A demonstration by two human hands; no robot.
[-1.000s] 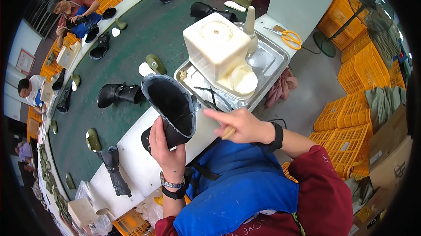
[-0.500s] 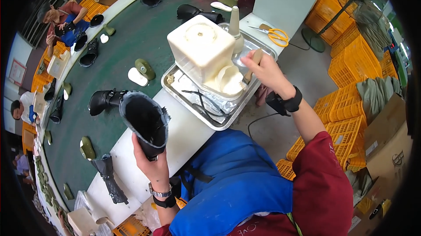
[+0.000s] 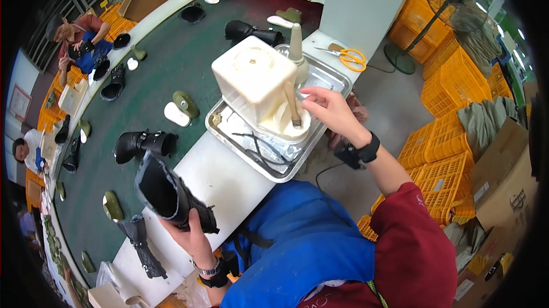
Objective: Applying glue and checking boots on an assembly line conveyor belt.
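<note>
My left hand (image 3: pixel 191 233) is closed around a black boot (image 3: pixel 166 193), tilted with its wide, frayed-edged shaft opening toward me. My right hand (image 3: pixel 331 110) holds nothing; its fingers are bent but apart, just right of a brush (image 3: pixel 292 102). That brush leans in the small round cup of a whitish, boxy glue container (image 3: pixel 251 76), its wooden handle pointing up. The container stands in a metal tray (image 3: pixel 280 176) beside a tapered squeeze bottle (image 3: pixel 295 50). Dark strips (image 3: pixel 257 148) lie in the tray on a crinkled sheet.
Another black boot (image 3: pixel 146 145), green shoe lasts (image 3: pixel 185 104) and white insoles (image 3: pixel 176 114) sit on the green surface. A second dark boot (image 3: pixel 142 245) lies on the white ledge (image 3: pixel 220 179). Orange-handled scissors (image 3: pixel 349 58) are behind the tray. Yellow crates (image 3: pixel 432 176) stand at right; people work at far left.
My right hand has let go of the brush, which now stands in the cup. My left hand has lowered the boot and turned its opening leftward. The whole view has shifted slightly.
</note>
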